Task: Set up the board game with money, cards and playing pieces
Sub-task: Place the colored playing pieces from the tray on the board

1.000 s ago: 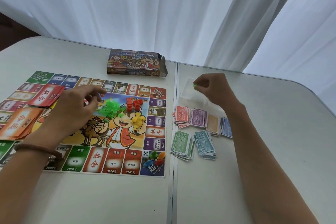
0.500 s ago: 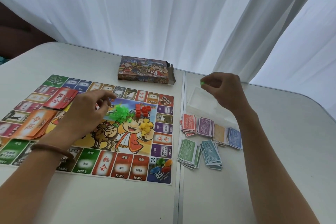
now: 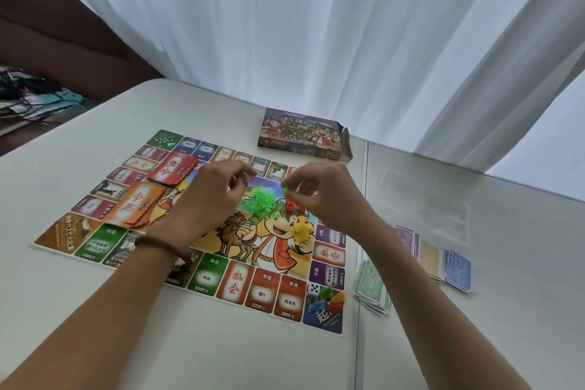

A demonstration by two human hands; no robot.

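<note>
On the white table (image 3: 95, 342) the board (image 3: 266, 291) lay flat, its left part carrying two fanned decks: red cards (image 3: 172, 168) toward the far edge and orange cards (image 3: 139, 209) just in front of them. The left hand (image 3: 205, 196), a bracelet (image 3: 164, 247) on its wrist, hovered over the board beside those decks, fingers curled and thumb close to forefinger; whether that grip was clamped on anything could not be told. Just right of it a green heap (image 3: 261, 203) of small pieces sat on the board's middle picture. At the heap's right edge the right hand (image 3: 323, 196) had its grip pinched together on one green piece (image 3: 286, 190) between thumb and forefinger (the piece looked raised above the heap, though blur made contact hard to judge). Below that hand were red pieces (image 3: 289, 206), partly hidden, and nearer the person yellow pieces (image 3: 300, 228). Beyond the board's far edge lay the box (image 3: 304, 134), its right flap open. On the board's near right corner a die (image 3: 314, 288) sat beside a cluster of coloured pawns (image 3: 329, 299). Right of the board, across the table's seam, lay the money: green notes (image 3: 372, 288) nearest, then purple notes (image 3: 406, 237) partly behind the right forearm, yellow notes (image 3: 429, 258) and blue notes (image 3: 459, 269). Beyond these a clear bag (image 3: 424, 199) lay flat, and a white curtain (image 3: 316, 25) hung behind the table.
</note>
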